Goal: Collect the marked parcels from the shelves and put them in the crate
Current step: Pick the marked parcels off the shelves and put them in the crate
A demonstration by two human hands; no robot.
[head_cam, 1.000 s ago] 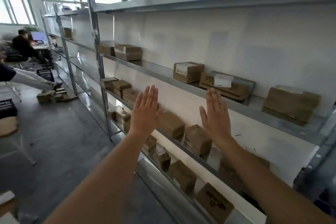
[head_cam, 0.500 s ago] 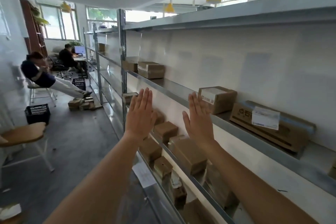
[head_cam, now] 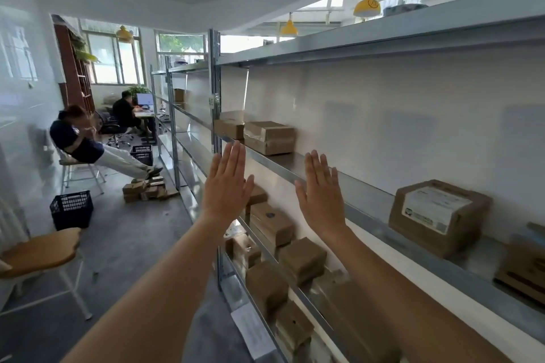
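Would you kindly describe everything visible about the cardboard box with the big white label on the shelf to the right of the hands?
The labelled box is a brown cardboard carton, roughly cube-shaped and closed, standing upright on the grey metal shelf close to the white back wall. A large white label with small print too fine to read covers its near top and front. Nothing is stacked on it. Neither hand touches it; the right hand is raised flat to its left. Another carton lies close by on its right, partly cut off by the frame.

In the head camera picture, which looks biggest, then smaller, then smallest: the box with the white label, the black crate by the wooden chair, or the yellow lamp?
1. Box with the white label, though it is nearest the camera.
2. Black crate.
3. Yellow lamp.
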